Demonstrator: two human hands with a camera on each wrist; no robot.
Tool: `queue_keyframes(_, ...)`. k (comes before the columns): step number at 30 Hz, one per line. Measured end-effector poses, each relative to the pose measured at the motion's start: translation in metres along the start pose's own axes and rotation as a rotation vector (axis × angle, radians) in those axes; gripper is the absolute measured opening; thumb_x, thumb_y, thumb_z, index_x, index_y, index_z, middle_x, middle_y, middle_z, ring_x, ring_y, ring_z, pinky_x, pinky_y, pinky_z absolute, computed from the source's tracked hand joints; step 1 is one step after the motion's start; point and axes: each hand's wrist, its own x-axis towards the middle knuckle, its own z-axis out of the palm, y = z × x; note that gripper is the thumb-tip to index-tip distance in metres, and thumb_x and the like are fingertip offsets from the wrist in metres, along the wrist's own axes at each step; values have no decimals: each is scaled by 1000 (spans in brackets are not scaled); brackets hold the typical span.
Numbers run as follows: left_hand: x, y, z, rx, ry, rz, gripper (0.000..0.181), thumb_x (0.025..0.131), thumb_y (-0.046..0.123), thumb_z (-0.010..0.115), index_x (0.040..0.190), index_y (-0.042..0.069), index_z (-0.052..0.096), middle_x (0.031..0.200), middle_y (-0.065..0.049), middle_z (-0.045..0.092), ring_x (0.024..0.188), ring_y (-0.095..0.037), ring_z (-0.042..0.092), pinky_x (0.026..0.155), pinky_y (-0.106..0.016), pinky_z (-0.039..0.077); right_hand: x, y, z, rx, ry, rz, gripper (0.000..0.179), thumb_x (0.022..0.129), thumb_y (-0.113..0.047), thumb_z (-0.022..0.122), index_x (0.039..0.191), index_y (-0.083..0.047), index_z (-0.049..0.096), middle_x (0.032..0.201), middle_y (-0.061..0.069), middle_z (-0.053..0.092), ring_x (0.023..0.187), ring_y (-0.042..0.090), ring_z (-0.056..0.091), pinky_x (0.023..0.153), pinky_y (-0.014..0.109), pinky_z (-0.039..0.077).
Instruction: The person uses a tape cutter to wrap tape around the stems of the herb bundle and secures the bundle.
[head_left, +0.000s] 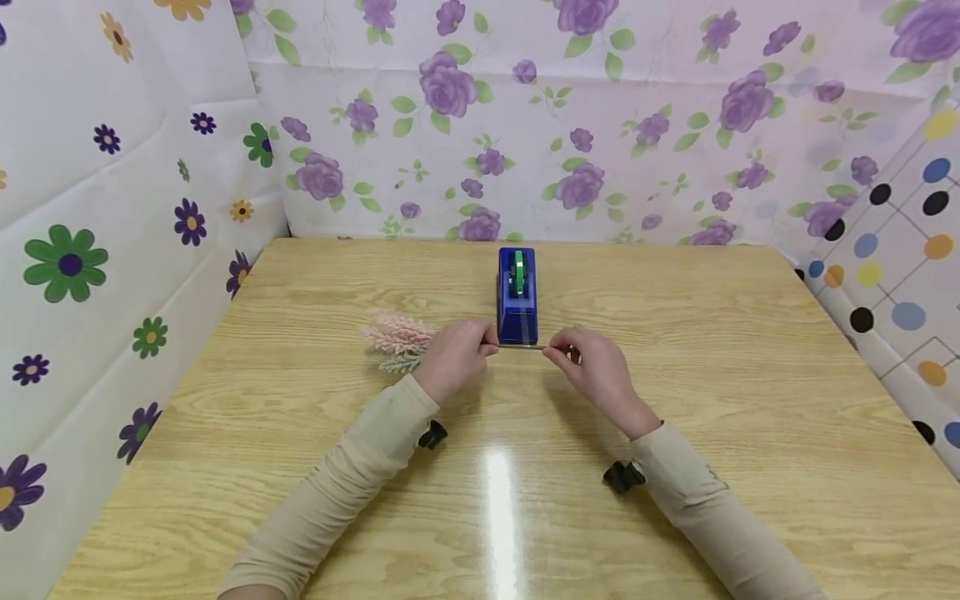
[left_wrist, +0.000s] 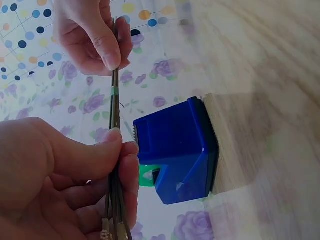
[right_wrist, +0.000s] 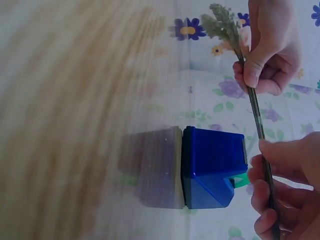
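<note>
Pinching artificial flower stems (left_wrist: 114,107) on the tape dispenser's (head_left: 512,321) near side: left grip (head_left: 455,358), right grip (head_left: 596,367). Judged light, springy; best held there, sparing delicate flower heads (head_left: 397,337).

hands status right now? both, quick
Left hand: closed, gripping the thin stems nearer the flower heads.
Right hand: closed, pinching the same stems farther from the flower heads.
</note>
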Motion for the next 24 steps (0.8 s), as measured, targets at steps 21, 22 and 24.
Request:
queue_keyframes(21, 7, 6, -12, -9, -107, -14, 14, 95, 11, 61, 90, 2, 72, 88, -10, 71, 71, -17, 60, 70, -31, 51, 7, -1, -1, 21, 10, 32, 21, 94, -23, 64, 86, -6, 74, 79, 6, 70, 61, 13, 53, 56, 26, 40)
queue_keyframes(22, 8, 5, -11, -8, -106, -19, 13, 94, 10, 62, 88, 3, 70, 86, -9, 70, 70, -16, 57, 68, -29, 49, 7, -2, -2, 20, 10, 31, 20, 93, -23, 65, 86, -7, 73, 78, 6, 69, 62, 13, 53, 57, 26, 40)
queue_keyframes(24, 8, 5, -9, -13, -116, -26, 12, 94, 9, 62, 84, 3, 65, 82, -8, 65, 67, -16, 51, 64, -28, 43, 8, -2, -2, 18, 8, 28, 18, 92, -23, 66, 84, -8, 72, 78, 6, 67, 62, 14, 52, 57, 26, 40)
